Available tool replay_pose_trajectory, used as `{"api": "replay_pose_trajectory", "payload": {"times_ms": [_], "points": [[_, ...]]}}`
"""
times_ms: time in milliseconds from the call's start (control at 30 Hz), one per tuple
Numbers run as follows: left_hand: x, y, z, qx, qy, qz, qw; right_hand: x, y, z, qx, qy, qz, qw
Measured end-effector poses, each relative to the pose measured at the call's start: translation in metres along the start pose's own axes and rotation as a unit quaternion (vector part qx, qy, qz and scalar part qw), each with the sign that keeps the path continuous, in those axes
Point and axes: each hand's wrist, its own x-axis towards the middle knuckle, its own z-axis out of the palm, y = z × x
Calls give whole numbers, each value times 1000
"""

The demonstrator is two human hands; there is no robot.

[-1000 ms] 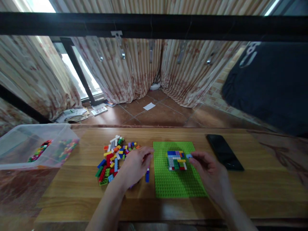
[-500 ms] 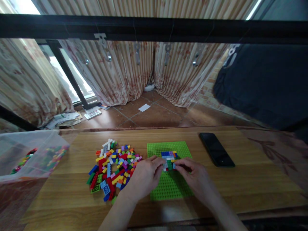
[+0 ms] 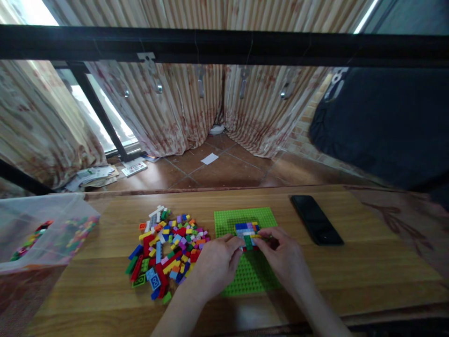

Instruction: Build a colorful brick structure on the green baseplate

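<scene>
A green baseplate [image 3: 252,274] lies on the wooden table, with a small multicoloured brick block [image 3: 247,230] built near its far end. My left hand [image 3: 215,264] rests on the plate's left edge, fingertips curled against the block's left side. My right hand [image 3: 282,257] lies over the plate's right half, its fingers pinched at the block's front right corner, pressing something I cannot make out. A loose pile of coloured bricks [image 3: 164,248] sits just left of my left hand.
A black phone [image 3: 315,219] lies right of the baseplate. A clear plastic bin [image 3: 38,231] holding more bricks stands at the table's left end. Beyond the far table edge are a tiled floor, curtains and a black rail overhead.
My left hand left the brick pile and came to the block's left side. My right hand moved in from the right onto the block's front right corner. The view shifted slightly.
</scene>
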Motion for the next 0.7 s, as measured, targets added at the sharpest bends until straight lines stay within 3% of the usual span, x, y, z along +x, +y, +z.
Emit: {"api": "replay_pose_trajectory", "payload": {"times_ms": [133, 267, 700], "points": [[0, 0, 2, -20, 8, 6, 1000, 2, 5, 2, 17, 16, 59, 998], [0, 0, 3, -43, 16, 9, 999, 7, 7, 1, 57, -14, 104, 993], [2, 0, 3, -58, 20, 9, 998, 12, 16, 4, 150, -60, 150, 975]]}}
